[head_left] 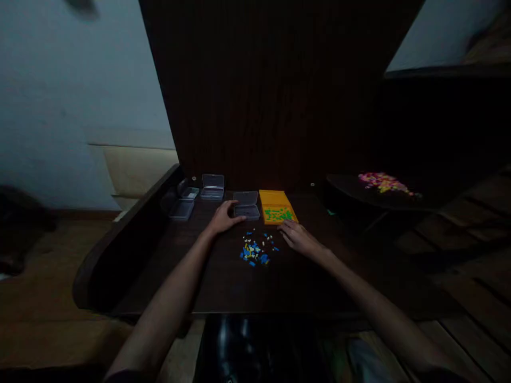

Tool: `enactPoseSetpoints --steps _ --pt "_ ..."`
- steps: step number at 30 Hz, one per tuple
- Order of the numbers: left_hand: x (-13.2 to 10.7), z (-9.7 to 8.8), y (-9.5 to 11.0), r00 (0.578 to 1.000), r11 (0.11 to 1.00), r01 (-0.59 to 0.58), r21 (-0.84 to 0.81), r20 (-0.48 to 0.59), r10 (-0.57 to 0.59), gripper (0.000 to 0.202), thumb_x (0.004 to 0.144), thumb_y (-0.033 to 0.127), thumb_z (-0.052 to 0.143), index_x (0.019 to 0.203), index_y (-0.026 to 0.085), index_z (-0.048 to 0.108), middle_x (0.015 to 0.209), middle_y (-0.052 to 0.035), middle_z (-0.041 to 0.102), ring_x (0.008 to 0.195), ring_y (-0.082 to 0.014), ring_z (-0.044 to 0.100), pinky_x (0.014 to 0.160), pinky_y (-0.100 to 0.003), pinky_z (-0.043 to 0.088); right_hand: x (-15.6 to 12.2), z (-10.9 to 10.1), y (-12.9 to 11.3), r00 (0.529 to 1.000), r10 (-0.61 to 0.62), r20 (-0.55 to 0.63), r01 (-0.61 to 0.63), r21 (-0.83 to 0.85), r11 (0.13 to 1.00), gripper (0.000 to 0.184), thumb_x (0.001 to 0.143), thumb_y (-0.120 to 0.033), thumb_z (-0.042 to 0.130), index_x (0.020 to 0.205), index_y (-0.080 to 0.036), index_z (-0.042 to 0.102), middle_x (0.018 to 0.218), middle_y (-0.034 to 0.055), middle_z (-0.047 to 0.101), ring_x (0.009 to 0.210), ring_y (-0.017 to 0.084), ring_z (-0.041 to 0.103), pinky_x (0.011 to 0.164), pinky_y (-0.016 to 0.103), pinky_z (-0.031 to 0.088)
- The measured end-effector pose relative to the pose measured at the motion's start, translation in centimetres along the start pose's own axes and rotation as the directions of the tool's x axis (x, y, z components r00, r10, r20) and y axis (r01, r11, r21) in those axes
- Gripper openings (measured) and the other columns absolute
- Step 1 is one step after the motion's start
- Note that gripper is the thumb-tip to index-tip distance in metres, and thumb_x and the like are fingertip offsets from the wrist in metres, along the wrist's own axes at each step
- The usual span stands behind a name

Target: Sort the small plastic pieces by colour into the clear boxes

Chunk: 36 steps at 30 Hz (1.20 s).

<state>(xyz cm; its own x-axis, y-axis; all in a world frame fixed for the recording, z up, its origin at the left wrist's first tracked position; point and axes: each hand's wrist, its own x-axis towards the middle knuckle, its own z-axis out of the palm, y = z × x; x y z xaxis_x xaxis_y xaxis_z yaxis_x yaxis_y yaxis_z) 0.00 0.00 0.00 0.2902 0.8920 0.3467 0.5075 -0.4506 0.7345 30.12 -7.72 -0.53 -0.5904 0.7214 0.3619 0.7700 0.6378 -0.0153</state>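
A heap of small blue, yellow and white pieces (254,251) lies mid-surface (223,282), between the hands and just nearer than both; the left hand (224,217) lies flat, fingers loosely spread, tips touching a clear box (246,212) beyond the heap; the right hand (297,237) rests palm down beside the heap, just before an orange tray (273,200) holding green pieces; whether it pinches a piece I cannot tell; three more clear boxes (212,186) stand toward the far left corner; one pink-yellow pile (382,182) lies on a side shelf.
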Motion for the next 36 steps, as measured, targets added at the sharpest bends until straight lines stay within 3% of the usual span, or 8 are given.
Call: enactPoseSetpoints --steps 6,12,17,21,25,30,36 --pt "0.1 0.0 -0.2 1.000 1.000 -0.002 -0.017 -0.005 0.002 0.058 0.073 0.039 0.079 0.121 0.017 0.055 0.123 -0.0092 0.060 0.111 -0.0246 0.059 0.098 -0.039 0.048 0.9 -1.9 -0.2 1.000 -0.004 -0.020 0.007 0.151 0.988 0.015 0.095 -0.013 0.049 0.100 -0.017 0.062 0.097 0.0090 0.064 0.091 0.023 0.062 0.083 0.037 0.054" --pt "0.2 0.2 -0.5 1.000 1.000 -0.008 -0.029 -0.023 0.008 0.059 0.070 0.036 0.081 0.120 0.017 0.056 0.121 -0.0092 0.060 0.109 -0.0247 0.059 0.097 -0.039 0.049 5.9 -4.3 -0.6 0.995 0.024 -0.101 0.006 0.293 0.956 0.012 0.095 -0.015 0.054 0.099 -0.016 0.066 0.094 0.0072 0.065 0.086 0.021 0.062 0.078 0.032 0.051" --pt "0.2 0.4 -0.6 0.999 0.999 -0.015 -0.039 -0.032 0.014 0.058 0.070 0.034 0.082 0.120 0.017 0.057 0.120 -0.0093 0.060 0.108 -0.0245 0.060 0.096 -0.039 0.050 11.2 -2.4 -1.3 0.998 0.063 -0.021 -0.055 0.267 0.962 0.014 0.090 -0.006 0.060 0.097 -0.015 0.068 0.094 0.0063 0.067 0.088 0.020 0.063 0.080 0.029 0.049" --pt "0.3 0.4 -0.7 0.999 0.999 -0.021 -0.048 -0.038 0.019 0.060 0.069 0.034 0.083 0.120 0.017 0.057 0.119 -0.0098 0.061 0.105 -0.0244 0.061 0.095 -0.039 0.050 13.4 -0.1 -1.9 0.990 0.114 0.088 -0.126 0.145 0.981 0.016 0.089 -0.003 0.061 0.097 -0.013 0.070 0.096 0.0091 0.068 0.093 0.022 0.063 0.084 0.030 0.048" --pt "0.4 0.4 -0.7 0.999 0.998 -0.025 -0.063 -0.024 0.024 0.061 0.069 0.035 0.083 0.121 0.016 0.056 0.119 -0.0109 0.061 0.104 -0.0248 0.061 0.096 -0.040 0.050 13.9 1.2 -2.1 0.978 0.146 0.152 -0.154 0.041 0.987 0.016 0.089 -0.005 0.062 0.099 -0.013 0.072 0.099 0.0105 0.069 0.097 0.024 0.062 0.086 0.029 0.047" --pt "0.5 0.4 -0.7 0.999 0.999 -0.017 -0.048 -0.029 0.015 0.061 0.069 0.034 0.083 0.121 0.015 0.056 0.121 -0.0116 0.060 0.105 -0.0254 0.061 0.096 -0.041 0.050 13.9 1.5 -1.9 0.969 0.141 0.204 -0.150 0.030 0.988 0.023 0.091 -0.005 0.058 0.102 -0.015 0.075 0.100 0.0103 0.071 0.096 0.023 0.064 0.084 0.026 0.048" --pt "0.4 0.4 -0.6 1.000 0.999 -0.008 -0.048 -0.027 0.007 0.061 0.068 0.033 0.084 0.121 0.016 0.057 0.119 -0.0106 0.060 0.106 -0.0250 0.061 0.096 -0.039 0.050 12.5 -0.3 -1.5 0.991 0.111 0.078 -0.122 0.150 0.981 0.036 0.085 0.004 0.055 0.106 -0.018 0.075 0.105 0.0075 0.071 0.099 0.023 0.065 0.090 0.030 0.049"
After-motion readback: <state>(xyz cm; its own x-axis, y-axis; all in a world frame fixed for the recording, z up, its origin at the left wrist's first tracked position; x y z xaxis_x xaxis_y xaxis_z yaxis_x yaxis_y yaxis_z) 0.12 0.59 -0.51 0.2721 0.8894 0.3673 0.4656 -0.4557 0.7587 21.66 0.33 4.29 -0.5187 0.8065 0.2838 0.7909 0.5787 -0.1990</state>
